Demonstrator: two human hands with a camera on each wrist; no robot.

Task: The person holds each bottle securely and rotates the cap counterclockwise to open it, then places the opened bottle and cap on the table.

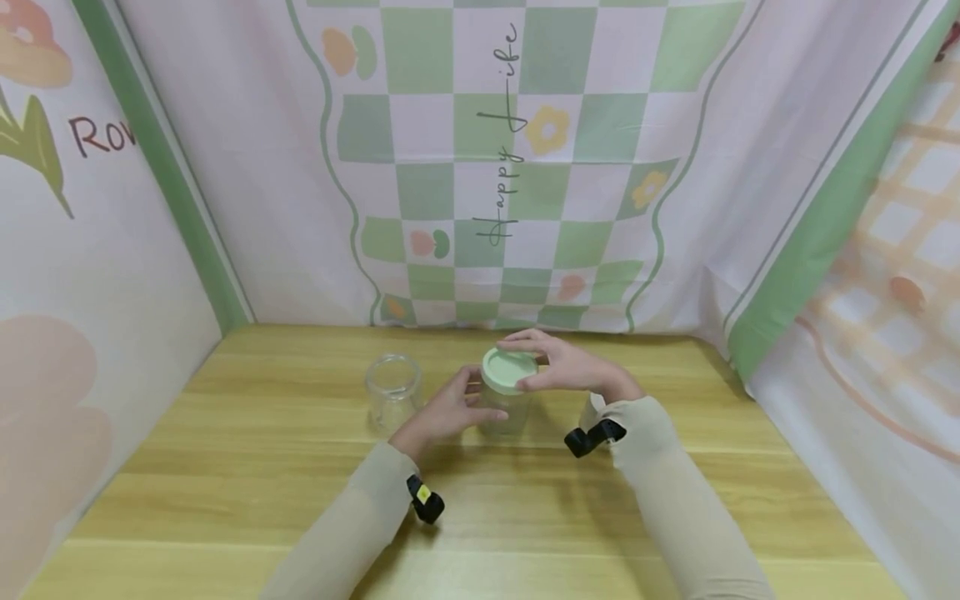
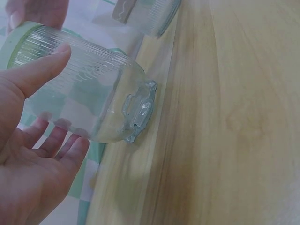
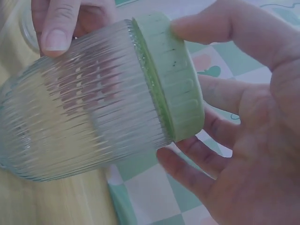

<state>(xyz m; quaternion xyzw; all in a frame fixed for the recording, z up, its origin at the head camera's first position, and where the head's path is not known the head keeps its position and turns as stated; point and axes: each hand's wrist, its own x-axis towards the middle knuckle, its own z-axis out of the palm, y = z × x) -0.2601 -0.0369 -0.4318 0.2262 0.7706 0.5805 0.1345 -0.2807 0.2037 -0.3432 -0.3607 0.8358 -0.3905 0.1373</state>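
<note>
A ribbed clear glass jar (image 1: pixel 504 415) stands upright on the table, with a pale green lid (image 1: pixel 508 368) on its mouth. My left hand (image 1: pixel 452 408) holds the jar from the left side, thumb across the front and fingers round the back. From the right, my right hand (image 1: pixel 566 363) grips the lid by its rim, as the thumb on the green lid (image 3: pixel 168 75) shows in the right wrist view. Through the glass jar (image 2: pixel 89 89) in the left wrist view, nothing shows inside, and its thick base is toward the table.
An open clear glass jar (image 1: pixel 393 379) without a lid stands left of my left hand. Another glass vessel (image 2: pixel 152 16) with a brownish patch appears at the top of the left wrist view. The wooden table (image 1: pixel 510 533) meets a checkered cloth (image 1: pixel 487 187) at its back edge.
</note>
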